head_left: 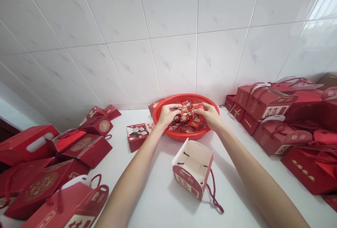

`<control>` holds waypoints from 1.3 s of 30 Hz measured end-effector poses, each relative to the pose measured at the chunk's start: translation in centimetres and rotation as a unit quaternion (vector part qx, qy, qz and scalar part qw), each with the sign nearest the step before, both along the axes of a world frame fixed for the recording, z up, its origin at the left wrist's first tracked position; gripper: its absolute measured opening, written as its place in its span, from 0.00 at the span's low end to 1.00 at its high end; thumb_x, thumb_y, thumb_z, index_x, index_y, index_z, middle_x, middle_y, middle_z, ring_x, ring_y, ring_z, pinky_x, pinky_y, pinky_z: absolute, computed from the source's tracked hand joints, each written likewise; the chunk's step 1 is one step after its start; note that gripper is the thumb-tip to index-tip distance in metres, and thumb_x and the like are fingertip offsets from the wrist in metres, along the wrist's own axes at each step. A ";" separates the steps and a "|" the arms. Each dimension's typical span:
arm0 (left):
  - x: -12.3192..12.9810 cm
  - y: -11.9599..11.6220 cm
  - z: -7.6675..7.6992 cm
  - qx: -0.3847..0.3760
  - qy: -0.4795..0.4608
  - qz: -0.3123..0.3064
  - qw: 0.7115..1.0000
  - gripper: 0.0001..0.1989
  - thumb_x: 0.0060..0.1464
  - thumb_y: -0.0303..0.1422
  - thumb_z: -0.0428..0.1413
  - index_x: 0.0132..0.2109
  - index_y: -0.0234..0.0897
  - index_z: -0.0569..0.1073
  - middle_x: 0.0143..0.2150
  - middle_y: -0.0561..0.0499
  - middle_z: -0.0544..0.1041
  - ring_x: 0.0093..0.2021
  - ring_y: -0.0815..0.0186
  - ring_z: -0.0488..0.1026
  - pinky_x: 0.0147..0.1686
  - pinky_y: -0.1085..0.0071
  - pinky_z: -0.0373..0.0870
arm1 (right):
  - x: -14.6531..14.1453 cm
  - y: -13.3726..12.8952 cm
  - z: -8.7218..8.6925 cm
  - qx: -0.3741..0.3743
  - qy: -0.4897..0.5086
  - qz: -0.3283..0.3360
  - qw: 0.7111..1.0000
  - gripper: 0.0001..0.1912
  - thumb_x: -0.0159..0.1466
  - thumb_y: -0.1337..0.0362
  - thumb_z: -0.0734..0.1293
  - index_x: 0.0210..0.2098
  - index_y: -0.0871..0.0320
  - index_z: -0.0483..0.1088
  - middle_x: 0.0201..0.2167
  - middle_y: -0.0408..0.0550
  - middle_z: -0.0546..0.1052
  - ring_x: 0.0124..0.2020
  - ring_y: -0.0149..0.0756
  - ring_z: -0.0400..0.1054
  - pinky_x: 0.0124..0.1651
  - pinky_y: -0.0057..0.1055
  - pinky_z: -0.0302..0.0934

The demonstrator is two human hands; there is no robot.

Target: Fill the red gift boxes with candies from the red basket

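Observation:
Both hands reach into a red plastic basket [181,136] heaped with red wrapped candies [196,122]. My left hand [170,115] is closed, its thumb and fingertips pinching the edge of a patterned candy [185,112]. My right hand [208,115] is closed on another red wrapped candy at the basket's right side; its fingers partly hide it. In front of the basket, between my forearms, stands an open gift box [192,166] with a pale inside. Its dark red rope handle [214,196] hangs down onto the table on the right.
A flat red box with cartoon figures [138,133] lies left of the basket, and another red box [154,106] is partly behind it. Red gift boxes crowd the left [86,147] and are stacked on the right [271,103]. A tiled wall [173,63] rises behind the white table [158,193].

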State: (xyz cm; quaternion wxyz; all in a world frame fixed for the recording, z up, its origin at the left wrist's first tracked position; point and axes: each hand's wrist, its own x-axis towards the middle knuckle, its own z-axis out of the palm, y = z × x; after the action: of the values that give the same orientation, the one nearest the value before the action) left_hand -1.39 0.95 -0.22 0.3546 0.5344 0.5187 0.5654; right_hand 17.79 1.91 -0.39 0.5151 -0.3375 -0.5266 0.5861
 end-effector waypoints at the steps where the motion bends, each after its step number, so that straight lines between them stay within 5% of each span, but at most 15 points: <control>1: 0.0 0.0 0.0 0.006 0.000 -0.006 1.000 0.12 0.37 0.25 0.63 0.35 0.35 0.82 0.41 0.47 0.83 0.44 0.58 0.79 0.52 0.59 0.75 | 0.0 0.0 0.0 -0.001 -0.001 0.006 1.000 0.15 0.43 0.61 0.76 0.29 0.56 0.72 0.26 0.43 0.77 0.29 0.37 0.71 0.37 0.37 0.68; 10: -0.4 0.0 -0.5 0.050 0.011 -0.080 0.995 0.16 0.40 0.30 0.66 0.40 0.34 0.81 0.46 0.45 0.82 0.43 0.60 0.79 0.48 0.61 0.76 | 0.0 -0.4 0.4 0.001 -0.033 0.065 0.997 0.15 0.43 0.62 0.77 0.30 0.56 0.74 0.26 0.42 0.77 0.28 0.36 0.71 0.35 0.34 0.69; 16: -0.7 0.9 -1.3 0.013 0.169 0.015 0.985 0.16 0.51 0.23 0.55 0.46 0.34 0.79 0.46 0.44 0.82 0.48 0.60 0.79 0.50 0.63 0.75 | -0.2 -0.2 0.2 0.004 -0.018 0.002 1.000 0.16 0.44 0.61 0.76 0.31 0.56 0.73 0.29 0.44 0.79 0.32 0.40 0.74 0.38 0.37 0.71; 23: -0.5 0.5 -1.4 -0.093 0.361 -0.011 0.928 0.15 0.47 0.20 0.56 0.40 0.38 0.83 0.46 0.45 0.83 0.52 0.54 0.78 0.57 0.64 0.69 | -0.2 -0.2 -0.3 0.029 -0.048 -0.028 0.998 0.15 0.45 0.60 0.75 0.32 0.56 0.73 0.29 0.44 0.79 0.32 0.41 0.73 0.37 0.37 0.70; 30: -0.2 0.9 -1.6 -0.154 0.467 -0.047 0.870 0.24 0.46 0.26 0.61 0.54 0.41 0.77 0.64 0.41 0.71 0.67 0.47 0.63 0.63 0.56 0.61 | -0.1 -0.1 -0.4 0.061 -0.070 -0.038 0.995 0.14 0.46 0.58 0.75 0.31 0.56 0.72 0.31 0.45 0.79 0.36 0.42 0.74 0.41 0.39 0.69; 35: -0.5 1.4 -1.8 -0.139 0.472 -0.061 0.869 0.31 0.44 0.29 0.64 0.58 0.39 0.72 0.64 0.39 0.70 0.63 0.50 0.69 0.58 0.64 0.67 | -0.1 -0.4 -0.2 0.060 -0.063 -0.025 0.996 0.16 0.46 0.57 0.75 0.32 0.56 0.71 0.29 0.44 0.79 0.34 0.41 0.74 0.39 0.38 0.69; 39: -0.6 1.4 -2.2 -0.119 0.442 -0.059 0.887 0.30 0.40 0.24 0.63 0.55 0.37 0.75 0.50 0.40 0.80 0.49 0.51 0.79 0.45 0.66 0.73 | 0.0 -0.6 -0.1 0.074 -0.080 -0.020 0.994 0.15 0.47 0.58 0.75 0.31 0.56 0.71 0.30 0.44 0.78 0.35 0.40 0.73 0.39 0.35 0.69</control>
State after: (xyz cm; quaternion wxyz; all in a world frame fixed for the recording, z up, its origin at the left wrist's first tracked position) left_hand -1.97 2.38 -2.44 0.1823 0.7124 0.6525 0.1829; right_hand 17.76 1.32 -0.48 0.5063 -0.3545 -0.6009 0.5068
